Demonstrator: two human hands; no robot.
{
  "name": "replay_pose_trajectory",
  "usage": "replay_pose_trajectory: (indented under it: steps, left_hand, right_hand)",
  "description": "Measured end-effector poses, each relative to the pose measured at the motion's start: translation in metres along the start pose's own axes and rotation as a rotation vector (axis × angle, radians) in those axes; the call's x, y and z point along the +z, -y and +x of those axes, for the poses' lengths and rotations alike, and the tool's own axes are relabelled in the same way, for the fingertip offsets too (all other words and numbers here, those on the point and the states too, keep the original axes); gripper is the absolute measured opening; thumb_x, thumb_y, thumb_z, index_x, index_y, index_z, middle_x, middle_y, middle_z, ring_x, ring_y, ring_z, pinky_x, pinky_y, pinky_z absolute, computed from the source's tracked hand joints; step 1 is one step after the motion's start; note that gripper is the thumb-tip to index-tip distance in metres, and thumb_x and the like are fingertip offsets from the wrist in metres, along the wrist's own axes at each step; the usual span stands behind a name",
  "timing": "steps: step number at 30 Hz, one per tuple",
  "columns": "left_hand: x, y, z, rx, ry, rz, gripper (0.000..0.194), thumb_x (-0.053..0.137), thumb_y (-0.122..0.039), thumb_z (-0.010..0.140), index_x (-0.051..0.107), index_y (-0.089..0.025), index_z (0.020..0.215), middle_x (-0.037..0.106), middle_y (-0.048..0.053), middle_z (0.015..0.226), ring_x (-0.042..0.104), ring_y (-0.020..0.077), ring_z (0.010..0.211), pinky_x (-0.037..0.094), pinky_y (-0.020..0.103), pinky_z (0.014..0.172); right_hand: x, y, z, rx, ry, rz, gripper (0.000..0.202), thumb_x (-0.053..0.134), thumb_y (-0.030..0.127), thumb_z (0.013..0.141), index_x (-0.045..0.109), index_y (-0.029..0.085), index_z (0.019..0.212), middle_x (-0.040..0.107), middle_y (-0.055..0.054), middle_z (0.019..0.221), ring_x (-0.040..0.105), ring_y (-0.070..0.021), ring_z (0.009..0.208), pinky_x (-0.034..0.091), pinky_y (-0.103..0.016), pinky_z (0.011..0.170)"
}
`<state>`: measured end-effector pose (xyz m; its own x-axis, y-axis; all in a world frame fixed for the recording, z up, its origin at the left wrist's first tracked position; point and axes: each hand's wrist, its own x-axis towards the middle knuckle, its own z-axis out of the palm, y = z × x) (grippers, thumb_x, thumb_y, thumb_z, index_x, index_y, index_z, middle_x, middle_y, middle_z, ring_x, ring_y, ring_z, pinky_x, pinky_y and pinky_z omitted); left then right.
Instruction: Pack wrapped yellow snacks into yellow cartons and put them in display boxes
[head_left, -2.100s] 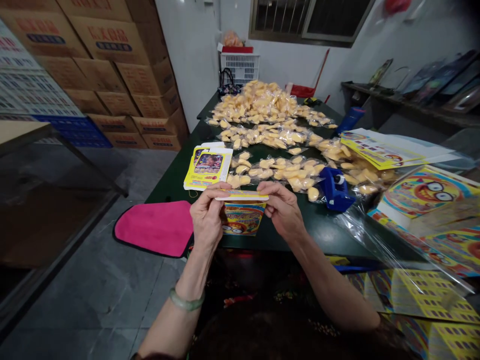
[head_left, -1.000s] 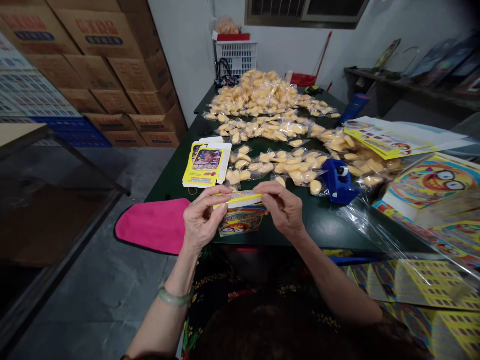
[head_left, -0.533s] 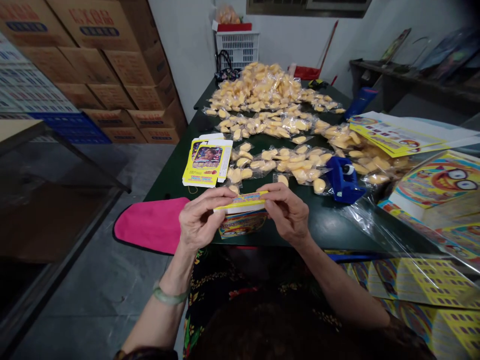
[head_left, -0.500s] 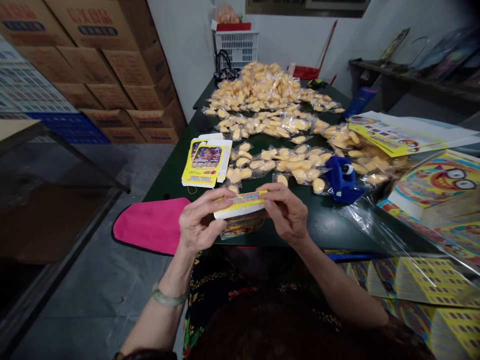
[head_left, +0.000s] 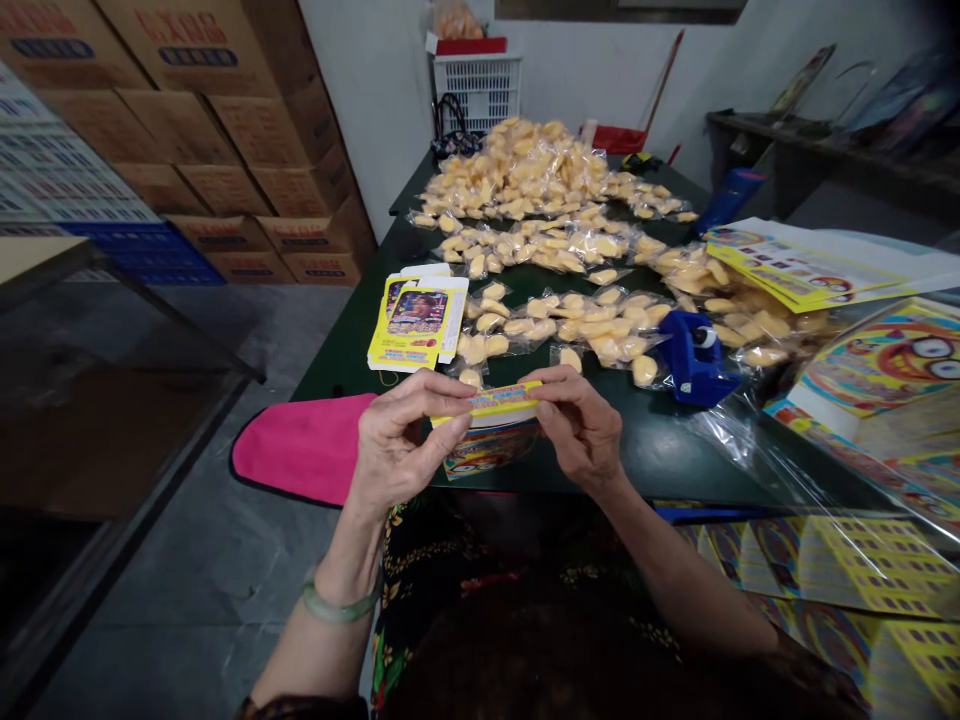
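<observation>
A small yellow printed box [head_left: 491,445] is held upright between my two hands at the table's near edge, its narrow yellow end facing up. My left hand [head_left: 409,435] grips the left end of that box with thumb and fingers. At the right end, my right hand [head_left: 581,425] pinches it. Just beyond are flat yellow cartons [head_left: 416,320], overlapping each other. Clear packets of pale yellow pieces [head_left: 600,325] lie in rows in front of a large heap [head_left: 532,165].
A blue tape dispenser [head_left: 694,360] stands right of the packets on the green table [head_left: 652,440]. Printed sheets [head_left: 810,270] and an open printed box [head_left: 885,380] are at the right. A pink cloth-like piece [head_left: 300,450] juts out left. Brown cartons [head_left: 247,130] are stacked behind.
The thumb of my left hand has moved up from the box's front onto its top edge. The whole view has shifted slightly.
</observation>
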<state>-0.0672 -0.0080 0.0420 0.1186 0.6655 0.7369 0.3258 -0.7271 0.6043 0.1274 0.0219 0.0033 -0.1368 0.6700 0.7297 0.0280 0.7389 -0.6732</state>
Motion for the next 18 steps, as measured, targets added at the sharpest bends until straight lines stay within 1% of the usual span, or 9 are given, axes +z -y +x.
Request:
replay_pose_trajectory:
  steps: [4,6,8,11,13,15,17,18]
  left_hand:
    - [0.007,0.006,-0.012,0.155,-0.081,0.107,0.019,0.059,-0.012,0.083,0.069,-0.021,0.095,0.072,0.007,0.098,0.069,0.0157,0.085,0.057,0.028,0.071]
    - [0.01,0.01,-0.019,0.218,-0.095,0.176,0.023,0.057,-0.01,0.084,0.068,-0.021,0.101,0.072,0.007,0.102,0.069,0.0157,0.089,0.057,0.028,0.073]
    - [0.013,0.015,-0.023,0.254,-0.105,0.215,0.025,0.056,-0.008,0.084,0.066,-0.021,0.103,0.071,0.007,0.105,0.069,0.0163,0.091,0.057,0.028,0.073]
    - [0.018,0.024,-0.027,0.287,-0.132,0.218,0.027,0.058,-0.009,0.082,0.063,-0.022,0.105,0.07,0.007,0.108,0.067,0.0171,0.094,0.056,0.03,0.075]
    - [0.022,0.029,-0.027,0.291,-0.168,0.203,0.028,0.065,-0.015,0.079,0.061,-0.024,0.106,0.069,0.007,0.108,0.066,0.0179,0.094,0.055,0.032,0.075]
    - [0.026,0.032,-0.026,0.243,-0.219,0.192,0.031,0.072,-0.02,0.074,0.06,-0.024,0.102,0.068,0.006,0.105,0.065,0.0184,0.093,0.055,0.034,0.077]
    - [0.031,0.031,-0.023,0.167,-0.261,0.166,0.03,0.074,-0.019,0.071,0.061,-0.023,0.097,0.067,0.004,0.101,0.065,0.0181,0.091,0.054,0.034,0.079]
    - [0.034,0.03,-0.022,0.136,-0.28,0.147,0.029,0.074,-0.017,0.07,0.062,-0.023,0.095,0.067,0.004,0.098,0.065,0.0178,0.09,0.053,0.034,0.08]
  right_hand:
    - [0.0,-0.003,-0.003,-0.021,0.0,0.034,0.014,0.051,0.023,0.09,0.062,0.026,0.097,0.063,-0.007,0.103,0.06,-0.0199,0.093,0.049,-0.037,0.076]
    - [0.0,-0.007,-0.006,-0.04,0.024,0.086,0.016,0.054,0.025,0.089,0.062,0.027,0.102,0.062,-0.008,0.107,0.06,-0.0211,0.097,0.05,-0.038,0.078]
    - [-0.001,-0.011,-0.008,-0.058,0.04,0.106,0.018,0.058,0.025,0.087,0.061,0.029,0.104,0.062,-0.007,0.109,0.059,-0.0215,0.099,0.05,-0.038,0.079]
    - [0.0,-0.017,-0.008,-0.059,0.032,0.065,0.015,0.057,0.022,0.087,0.06,0.029,0.1,0.062,-0.006,0.109,0.06,-0.0203,0.098,0.049,-0.038,0.08]
    - [0.003,-0.018,-0.007,-0.058,0.018,0.06,0.012,0.055,0.023,0.088,0.06,0.028,0.097,0.062,-0.006,0.108,0.06,-0.0198,0.097,0.048,-0.038,0.08]
    - [0.005,-0.018,-0.006,-0.057,0.003,0.062,0.011,0.054,0.025,0.089,0.059,0.028,0.097,0.062,-0.007,0.107,0.059,-0.0198,0.099,0.048,-0.038,0.083]
    - [0.005,-0.017,-0.008,-0.036,0.012,0.023,0.014,0.054,0.025,0.089,0.06,0.028,0.101,0.06,-0.007,0.11,0.06,-0.0182,0.095,0.048,-0.036,0.082]
    - [0.002,-0.016,-0.011,-0.014,0.024,-0.011,0.018,0.054,0.026,0.088,0.059,0.027,0.105,0.059,-0.008,0.113,0.06,-0.016,0.088,0.049,-0.033,0.078]
